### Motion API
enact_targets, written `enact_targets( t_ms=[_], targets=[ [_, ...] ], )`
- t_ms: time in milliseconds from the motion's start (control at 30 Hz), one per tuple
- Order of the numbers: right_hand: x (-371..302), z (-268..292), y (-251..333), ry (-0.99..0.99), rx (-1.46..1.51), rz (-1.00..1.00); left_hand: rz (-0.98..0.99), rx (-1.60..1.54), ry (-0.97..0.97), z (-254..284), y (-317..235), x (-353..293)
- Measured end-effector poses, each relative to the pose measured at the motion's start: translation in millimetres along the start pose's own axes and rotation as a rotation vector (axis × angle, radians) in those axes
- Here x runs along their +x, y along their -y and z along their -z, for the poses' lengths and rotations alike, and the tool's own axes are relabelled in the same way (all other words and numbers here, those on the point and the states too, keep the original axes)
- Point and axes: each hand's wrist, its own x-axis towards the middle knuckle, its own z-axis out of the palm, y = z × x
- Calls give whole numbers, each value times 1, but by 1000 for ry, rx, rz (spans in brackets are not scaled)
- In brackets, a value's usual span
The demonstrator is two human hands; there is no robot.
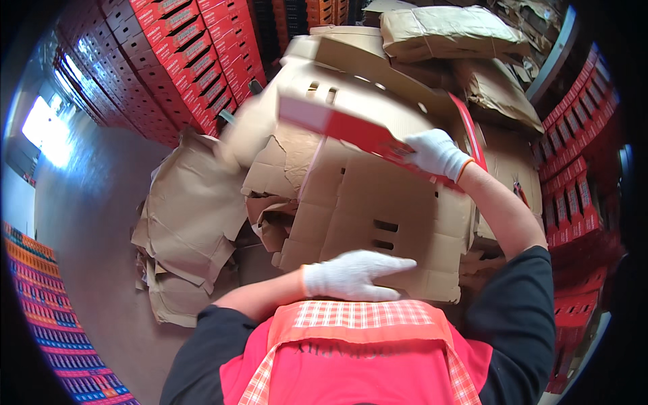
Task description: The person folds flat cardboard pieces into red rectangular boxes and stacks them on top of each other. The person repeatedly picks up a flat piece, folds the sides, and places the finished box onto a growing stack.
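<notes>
My right hand (435,152), in a white knit glove, is closed on the near edge of a red cardboard box (361,128). The box is motion-blurred; its inside is plain brown, and slots show in one wall. Under it lies a flat brown cardboard blank (324,226) with cut-out handle slots. Close to my chest, my left hand (354,275), gloved in the same white knit, holds nothing. Its index finger points to the right with the thumb apart, above the near part of the blank.
Tall stacks of red boxes (196,54) rise at the far left, with more red boxes (574,196) along the right. Crumpled brown paper (196,209) lies left of the blank. A wrapped brown bundle (449,32) sits at the back. Colourful stacked boxes (57,317) stand lower left.
</notes>
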Motion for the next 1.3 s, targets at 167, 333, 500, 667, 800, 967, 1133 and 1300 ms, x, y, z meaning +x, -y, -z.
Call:
enact_targets(
  t_ms=[167, 333, 500, 667, 800, 967, 1133, 1300],
  targets=[
    [-86, -77, -65, 349, -371, -475, -58, 1047, -572, 97, 39, -58],
    [-187, -80, -16, 210, -262, -43, 21, 1610, -117, 165, 101, -66],
    [-216, -57, 64, 295, 76, 80, -291, 1238, 567, 110, 140, 2],
    [-192, -67, 26, -381, 368, -294, 83, 1082, -97, 108, 126, 63],
    [-201, -50, -3, -565, 433, -302, 3, 1076, -232, 109, 91, 58],
    [-226, 1, 60, 568, 689, -278, 264, 283, 623, 72, 38, 4],
    [-247, 7, 88, 989, 967, -130, 649, 97, 885, 86, 32, -26],
    [-239, -51, 33, -57, 496, -214, 321, 1192, -226, 99, 110, -29]
  ],
)
